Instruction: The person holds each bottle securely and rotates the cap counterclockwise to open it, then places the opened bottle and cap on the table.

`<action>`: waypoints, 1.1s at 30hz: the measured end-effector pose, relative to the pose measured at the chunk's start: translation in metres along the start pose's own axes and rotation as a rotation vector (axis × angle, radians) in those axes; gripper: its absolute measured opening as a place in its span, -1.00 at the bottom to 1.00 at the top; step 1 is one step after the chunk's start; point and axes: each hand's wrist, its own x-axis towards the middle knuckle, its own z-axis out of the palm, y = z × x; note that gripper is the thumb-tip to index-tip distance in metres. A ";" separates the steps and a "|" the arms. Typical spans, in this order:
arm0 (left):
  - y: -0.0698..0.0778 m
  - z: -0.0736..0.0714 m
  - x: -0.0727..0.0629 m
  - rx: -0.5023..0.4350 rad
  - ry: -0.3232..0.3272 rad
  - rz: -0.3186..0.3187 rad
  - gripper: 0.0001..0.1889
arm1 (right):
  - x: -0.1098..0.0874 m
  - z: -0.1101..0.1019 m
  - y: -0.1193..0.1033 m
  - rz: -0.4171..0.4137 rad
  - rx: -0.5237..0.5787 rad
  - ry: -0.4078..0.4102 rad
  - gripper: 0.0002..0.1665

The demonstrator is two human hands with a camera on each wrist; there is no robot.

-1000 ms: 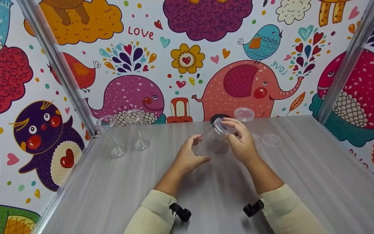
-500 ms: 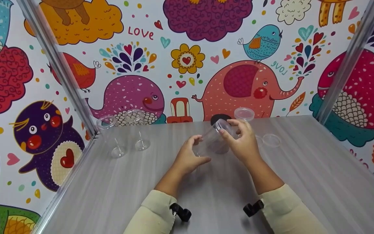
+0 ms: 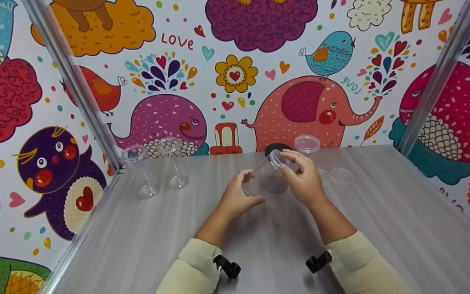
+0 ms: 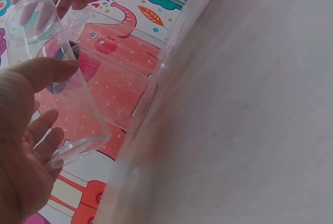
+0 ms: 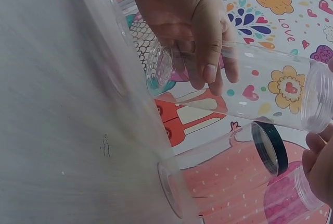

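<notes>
A clear plastic jar (image 3: 260, 178) is held tilted above the table, its top leaning up and to the right. My left hand (image 3: 237, 194) grips the lower body; the left wrist view shows the thumb (image 4: 54, 72) across the jar wall. At the upper end, my right hand (image 3: 305, 179) holds a clear screw lid (image 3: 276, 158) between fingers and thumb. The lid sits on the mouth; how tightly cannot be seen. Through the jar's wall in the right wrist view, nothing shows inside. The right palm is hidden.
Behind the hands stands a clear jar with a black lid (image 3: 278, 149), and near it another with a clear lid (image 3: 307, 143). Two lidless clear jars (image 3: 140, 173) stand at left. Loose clear lids (image 3: 342, 176) lie at right. A patterned wall closes the table's (image 3: 169, 245) back.
My right fingers and thumb have shifted round the lid, turning one way and then back. The left hand and the jar have stayed in about the same place.
</notes>
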 end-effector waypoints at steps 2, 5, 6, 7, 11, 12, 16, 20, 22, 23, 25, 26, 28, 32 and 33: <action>0.000 0.000 0.000 -0.009 -0.002 0.004 -0.11 | 0.000 0.000 -0.001 -0.010 0.019 -0.008 -0.59; 0.001 0.000 0.000 -0.021 -0.002 0.013 -0.11 | 0.000 0.001 -0.001 -0.014 0.052 -0.020 -0.56; 0.000 0.000 0.000 -0.023 -0.001 0.013 -0.11 | 0.001 0.001 -0.002 -0.015 0.061 -0.021 -0.55; 0.000 0.000 -0.001 -0.026 0.001 0.010 -0.11 | 0.001 0.001 -0.002 -0.018 0.068 -0.022 -0.54; 0.000 0.001 -0.001 -0.020 0.009 -0.006 -0.12 | 0.001 0.002 -0.001 -0.021 0.064 -0.019 -0.54; 0.000 0.001 -0.001 -0.022 0.010 -0.008 -0.11 | 0.001 0.002 0.000 -0.020 0.061 -0.017 -0.55; 0.000 0.000 -0.001 -0.030 0.010 -0.013 -0.10 | 0.001 0.002 0.000 -0.024 0.040 0.000 -0.62; 0.000 0.000 -0.002 -0.030 0.006 -0.018 -0.10 | 0.000 0.002 -0.001 0.002 -0.006 0.033 -0.51; 0.000 0.001 -0.001 -0.028 0.001 -0.017 -0.11 | -0.001 0.003 -0.001 0.037 -0.035 0.043 -0.43; -0.001 0.001 -0.001 -0.024 -0.001 -0.017 -0.11 | -0.001 0.003 -0.001 0.056 -0.045 0.042 -0.40; 0.000 0.001 -0.001 -0.013 -0.005 -0.019 -0.11 | -0.001 0.003 0.000 0.087 -0.059 0.037 -0.39; 0.000 0.001 -0.001 -0.008 -0.009 -0.023 -0.11 | -0.001 0.002 0.000 0.098 -0.065 0.033 -0.39; 0.000 0.001 -0.002 0.004 -0.012 -0.025 -0.11 | -0.001 0.002 0.000 0.108 -0.066 0.031 -0.40; -0.001 0.001 -0.002 0.011 -0.012 -0.019 -0.11 | -0.001 0.001 -0.001 0.084 -0.042 0.027 -0.47; -0.001 0.001 -0.001 0.010 -0.010 -0.015 -0.11 | -0.001 0.001 -0.002 0.074 -0.034 0.024 -0.49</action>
